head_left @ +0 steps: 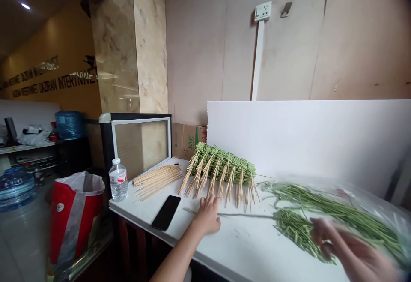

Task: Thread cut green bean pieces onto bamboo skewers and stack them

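Observation:
My left hand lies palm down on the white table, fingers stretched forward and thumb apart. Under it runs a single long green bean, showing on both sides of the hand. At the right, my right hand is smeared by motion over a heap of green bean pieces; its grip cannot be made out. Behind that heap lie whole long beans on clear plastic. Beyond my left hand, a stack of bean rows on skewers rests with the bare stick ends fanned toward me.
Loose bamboo skewers lie left of the stack. A black phone and a water bottle are near the table's left edge. A white board stands along the back. A red bag is on the floor.

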`<state>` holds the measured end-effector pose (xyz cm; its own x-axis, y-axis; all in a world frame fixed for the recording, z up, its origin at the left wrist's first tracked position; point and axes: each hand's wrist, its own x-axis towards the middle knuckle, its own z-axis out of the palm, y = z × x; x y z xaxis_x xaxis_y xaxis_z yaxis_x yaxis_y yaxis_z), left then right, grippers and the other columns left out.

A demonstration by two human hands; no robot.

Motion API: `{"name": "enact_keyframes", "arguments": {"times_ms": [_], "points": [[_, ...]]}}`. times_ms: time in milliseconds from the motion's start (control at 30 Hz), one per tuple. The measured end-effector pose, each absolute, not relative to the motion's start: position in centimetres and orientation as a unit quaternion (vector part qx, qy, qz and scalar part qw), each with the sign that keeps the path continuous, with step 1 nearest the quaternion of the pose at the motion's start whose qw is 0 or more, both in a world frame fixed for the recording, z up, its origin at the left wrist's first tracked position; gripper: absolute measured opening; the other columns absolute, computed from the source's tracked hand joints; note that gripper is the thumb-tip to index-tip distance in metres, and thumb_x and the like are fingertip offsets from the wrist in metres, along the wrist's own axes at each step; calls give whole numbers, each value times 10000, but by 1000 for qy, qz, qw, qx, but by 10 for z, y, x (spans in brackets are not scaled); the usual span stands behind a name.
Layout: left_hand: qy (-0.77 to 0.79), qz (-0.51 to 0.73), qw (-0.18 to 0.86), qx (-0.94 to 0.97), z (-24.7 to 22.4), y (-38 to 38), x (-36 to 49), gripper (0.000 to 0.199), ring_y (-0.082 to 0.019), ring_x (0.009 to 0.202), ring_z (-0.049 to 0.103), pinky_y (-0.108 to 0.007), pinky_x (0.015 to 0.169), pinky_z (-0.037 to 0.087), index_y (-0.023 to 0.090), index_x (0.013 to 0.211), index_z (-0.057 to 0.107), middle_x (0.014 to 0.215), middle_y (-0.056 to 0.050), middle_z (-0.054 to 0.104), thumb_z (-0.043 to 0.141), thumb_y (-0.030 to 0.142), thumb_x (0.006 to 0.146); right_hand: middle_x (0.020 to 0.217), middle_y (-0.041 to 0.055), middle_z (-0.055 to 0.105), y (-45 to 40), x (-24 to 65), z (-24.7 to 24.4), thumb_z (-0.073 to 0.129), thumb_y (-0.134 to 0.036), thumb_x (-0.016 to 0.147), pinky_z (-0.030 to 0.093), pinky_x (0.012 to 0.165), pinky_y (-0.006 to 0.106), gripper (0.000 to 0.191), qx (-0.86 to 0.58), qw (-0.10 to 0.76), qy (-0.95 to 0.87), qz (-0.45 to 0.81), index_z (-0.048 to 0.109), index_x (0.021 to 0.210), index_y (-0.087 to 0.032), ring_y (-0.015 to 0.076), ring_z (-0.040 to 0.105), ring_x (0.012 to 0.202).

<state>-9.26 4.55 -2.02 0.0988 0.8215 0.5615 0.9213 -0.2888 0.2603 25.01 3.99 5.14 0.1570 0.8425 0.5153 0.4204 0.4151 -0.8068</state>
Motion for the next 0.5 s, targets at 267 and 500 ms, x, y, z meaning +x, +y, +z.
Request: {"name": "enact_keyframes", "arguments": {"times_ms": [267,500], "points": [[-410,-401,-204,-793,17,-13,-1,633,-331,1391,505,-495,1170,434,209,1527,459,1493,-171,541,628,419,953,631,100,702,10,229,46,627,-763,728,605,535,418,499,-512,501,-659,231,735,547,-311,304,652,530],[-316,-461,-358,-748,40,-35,42,384,-217,988,713,-328,915,554,179,1198,695,1066,-102,758,493,471,1051,678,86,740,-8,221,41,739,-693,687,625,533,372,394,-461,519,-656,297,802,674,-303,304,695,585]]}}
